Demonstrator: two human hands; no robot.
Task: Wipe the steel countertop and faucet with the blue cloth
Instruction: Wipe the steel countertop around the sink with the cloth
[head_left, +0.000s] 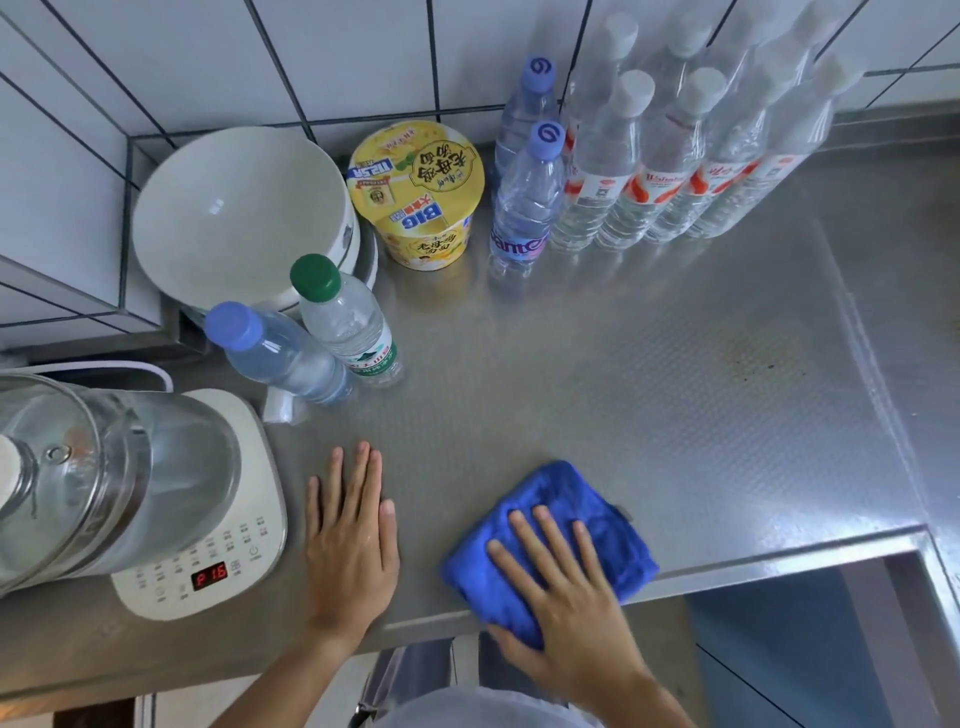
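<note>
White tiled walls close the far left corner of a dimpled steel bench (597, 374), and we look down on it from above. The faucet is nowhere in our view. At the near left stands a glass kettle (93, 483) on a cream base (208, 561) whose red display reads "P 16". Far left sits a white bowl (239, 213); beside it a yellow noodle cup (418, 192) printed "BIG". A row of clear bottles (675, 156) with red-and-white labels fills the far right; the blue-capped bottle (524, 208) in front of them shows "ant" on its label.

Our right hand (566, 587) lies flat on the blue cloth (561, 525) at the bench's near edge, fingers (550, 540) spread and pressing down, not clenched. The cloth's long axis runs from near left to far right. Our left hand (350, 540) rests flat on bare steel just left of it, fingers together, holding nothing.

The unwiped bench stretches away far and right of the cloth, with a brownish stain (758, 358) there; we judge the next stroke goes that way, and the right hand is the nearer.
</note>
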